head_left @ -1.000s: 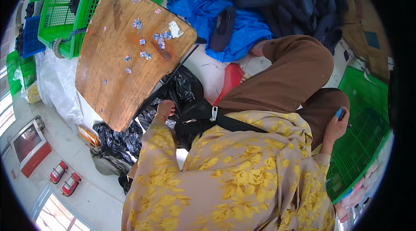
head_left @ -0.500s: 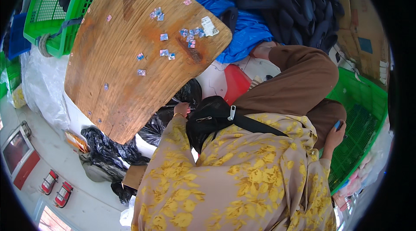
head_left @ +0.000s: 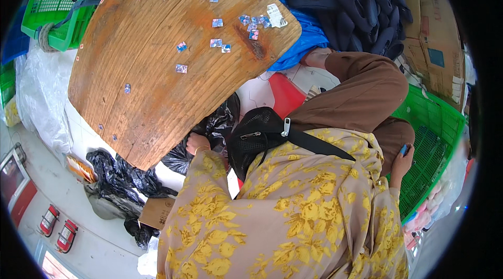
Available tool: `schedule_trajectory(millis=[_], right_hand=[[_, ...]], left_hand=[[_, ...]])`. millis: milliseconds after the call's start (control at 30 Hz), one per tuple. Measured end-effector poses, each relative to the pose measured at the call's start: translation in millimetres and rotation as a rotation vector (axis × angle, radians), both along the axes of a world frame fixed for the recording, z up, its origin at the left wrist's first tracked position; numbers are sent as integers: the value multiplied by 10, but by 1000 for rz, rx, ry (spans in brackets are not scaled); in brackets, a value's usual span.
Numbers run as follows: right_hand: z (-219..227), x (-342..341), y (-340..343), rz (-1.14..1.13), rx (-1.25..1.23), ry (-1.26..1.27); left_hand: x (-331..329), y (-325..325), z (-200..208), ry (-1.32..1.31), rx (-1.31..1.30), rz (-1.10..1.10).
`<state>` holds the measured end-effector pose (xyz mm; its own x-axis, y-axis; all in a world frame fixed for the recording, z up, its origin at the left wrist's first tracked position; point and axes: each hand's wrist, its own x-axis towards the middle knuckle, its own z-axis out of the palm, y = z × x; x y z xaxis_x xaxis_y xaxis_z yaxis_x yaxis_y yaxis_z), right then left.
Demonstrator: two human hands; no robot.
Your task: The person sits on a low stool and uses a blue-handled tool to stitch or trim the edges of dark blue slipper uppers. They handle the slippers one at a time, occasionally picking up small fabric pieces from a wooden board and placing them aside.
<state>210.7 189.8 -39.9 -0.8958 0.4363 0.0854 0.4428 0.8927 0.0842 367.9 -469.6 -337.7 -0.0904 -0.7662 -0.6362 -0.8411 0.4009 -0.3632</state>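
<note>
My left hand (head_left: 197,143) is beside the table's near edge, against a black plastic bag (head_left: 220,121). Its fingers are too small and partly hidden to show whether they grip the bag. At my right thigh, my right hand (head_left: 402,161) is closed around a small blue object (head_left: 403,149), mostly covered by the fingers. A wooden tabletop (head_left: 141,69) carries scattered small printed squares (head_left: 181,69) and a white label (head_left: 276,16). Across my waist lies a black mesh pouch (head_left: 257,132) with a zip.
Dark padded pieces (head_left: 346,6) are heaped beyond the table, over blue plastic sheeting (head_left: 301,43). A green basket (head_left: 429,137) stands at my right, near a cardboard box (head_left: 440,43). Another green basket (head_left: 57,6) is far left. Two fire extinguishers (head_left: 66,236) are lower left.
My left hand has moved left and down, from beside the pouch to the black bag by the table edge. The view has shifted slightly; my right hand stays at the thigh.
</note>
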Motion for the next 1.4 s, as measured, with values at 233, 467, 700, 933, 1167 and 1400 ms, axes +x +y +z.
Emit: schedule_trajectory(millis=[233, 467, 700, 933, 1167, 1400], right_hand=[[18, -124, 104, 64, 10, -20], [-9, 4, 80, 90, 42, 3], [122, -81, 47, 74, -45, -54], [112, 34, 25, 88, 42, -68], [44, -66, -19, 93, 51, -66], [-13, -17, 132, 199, 105, -7]], left_hand=[[327, -656, -230, 505, -507, -84], [122, -207, 213, 684, 127, -549], [191, 1, -133, 378, -40, -33], [-245, 365, -286, 218, 585, -85], [-587, 822, -264, 698, 483, -608], [-954, 982, -328, 1097, 683, -398]])
